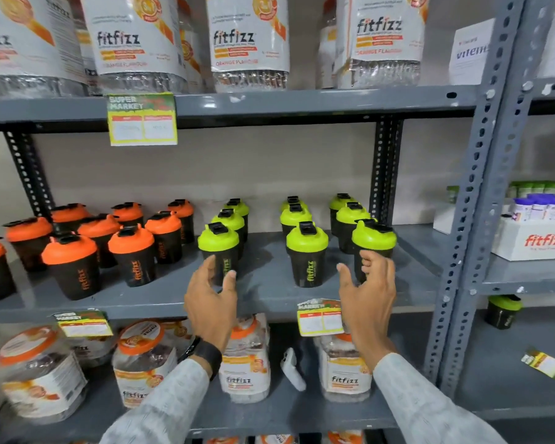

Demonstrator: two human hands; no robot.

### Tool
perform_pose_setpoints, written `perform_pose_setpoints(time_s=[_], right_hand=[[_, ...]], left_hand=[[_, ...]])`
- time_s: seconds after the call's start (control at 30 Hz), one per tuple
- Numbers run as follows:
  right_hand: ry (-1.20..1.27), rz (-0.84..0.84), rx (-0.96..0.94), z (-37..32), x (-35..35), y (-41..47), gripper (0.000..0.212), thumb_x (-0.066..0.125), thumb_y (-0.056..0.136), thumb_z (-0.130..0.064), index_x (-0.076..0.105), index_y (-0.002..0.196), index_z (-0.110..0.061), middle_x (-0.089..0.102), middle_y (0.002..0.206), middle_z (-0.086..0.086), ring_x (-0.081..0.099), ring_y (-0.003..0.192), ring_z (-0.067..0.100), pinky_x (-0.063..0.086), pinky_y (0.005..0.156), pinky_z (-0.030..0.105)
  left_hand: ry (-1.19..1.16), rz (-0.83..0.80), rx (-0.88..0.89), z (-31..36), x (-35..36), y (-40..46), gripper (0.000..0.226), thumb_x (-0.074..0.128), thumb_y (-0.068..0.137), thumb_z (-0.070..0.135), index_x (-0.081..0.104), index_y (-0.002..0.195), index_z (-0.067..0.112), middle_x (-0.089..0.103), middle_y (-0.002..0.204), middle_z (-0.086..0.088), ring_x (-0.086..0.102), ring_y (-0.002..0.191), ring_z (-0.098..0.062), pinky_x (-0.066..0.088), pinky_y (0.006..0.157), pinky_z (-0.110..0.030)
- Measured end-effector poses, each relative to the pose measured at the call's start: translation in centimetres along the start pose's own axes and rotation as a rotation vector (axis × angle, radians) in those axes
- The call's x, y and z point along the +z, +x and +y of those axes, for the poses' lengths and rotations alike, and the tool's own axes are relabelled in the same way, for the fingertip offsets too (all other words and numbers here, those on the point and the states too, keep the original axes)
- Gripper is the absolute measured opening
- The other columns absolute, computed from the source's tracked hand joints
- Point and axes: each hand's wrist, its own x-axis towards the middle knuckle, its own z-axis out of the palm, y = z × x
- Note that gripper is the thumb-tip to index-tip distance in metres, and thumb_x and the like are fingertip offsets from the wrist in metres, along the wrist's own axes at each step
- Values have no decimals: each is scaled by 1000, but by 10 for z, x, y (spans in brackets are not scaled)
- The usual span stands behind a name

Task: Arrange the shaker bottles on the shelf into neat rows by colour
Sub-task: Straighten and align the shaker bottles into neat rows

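Our left hand [210, 294] cups, half-open, the near left green shaker [218, 251]; our right hand [367, 283] curls loosely against the near right green shaker [373, 248], grip uncertain. On the shelf [269, 293], green rows want closing leftward, bases sliding. Orange shakers [132, 251] crowd the left; a price tag [321, 317] hangs near.
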Motion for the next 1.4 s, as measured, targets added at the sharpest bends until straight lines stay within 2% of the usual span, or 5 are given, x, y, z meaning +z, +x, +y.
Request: perform_pose_setpoints(time_s=[0.27, 0.4, 0.53, 0.93, 1.4], right_hand=[[18, -206, -35, -76, 95, -77, 27, 83, 86, -18, 67, 107, -11, 60, 98, -3, 60, 84, 16, 56, 76, 39], [-13, -504, 110, -104, 140, -82, 74, 88, 81, -31, 53, 143, -11, 63, 135, 8, 59, 124, 26, 48, 101, 37], [-53, -593, 249, -116, 171, -69, 111, 96, 69, -37, 35, 158, -12, 55, 151, 12, 50, 139, 32, 42, 108, 40], [-71, -447, 355, -129, 199, -78, 73, 94, 68, -25, 53, 126, -14, 71, 121, 10, 67, 111, 35, 45, 80, 32], [-132, -328, 324, -139, 189, -93, 85, 98, 64, -33, 48, 130, -16, 65, 124, 9, 66, 113, 34, 53, 92, 43]], left_hand=[[296, -219, 68, -57, -70, 54, 48, 67, 92, 25, 58, 137, 10, 63, 136, -15, 59, 124, -34, 48, 101, -45], [343, -254, 178, -77, -97, 66, 36, 63, 94, 23, 64, 129, 13, 69, 126, -9, 65, 110, -31, 52, 91, -41], [244, -17, 109, -92, -123, 77, 33, 68, 88, 16, 58, 119, 13, 57, 114, -10, 58, 102, -29, 47, 87, -41], [162, -29, -226, -96, -121, 131, 99, 90, 69, 26, 31, 148, 14, 53, 137, -19, 52, 124, -42, 44, 98, -55], [202, -179, -117, -96, -132, 124, 73, 82, 78, 25, 43, 139, 18, 68, 122, -13, 63, 113, -40, 48, 92, -49]])
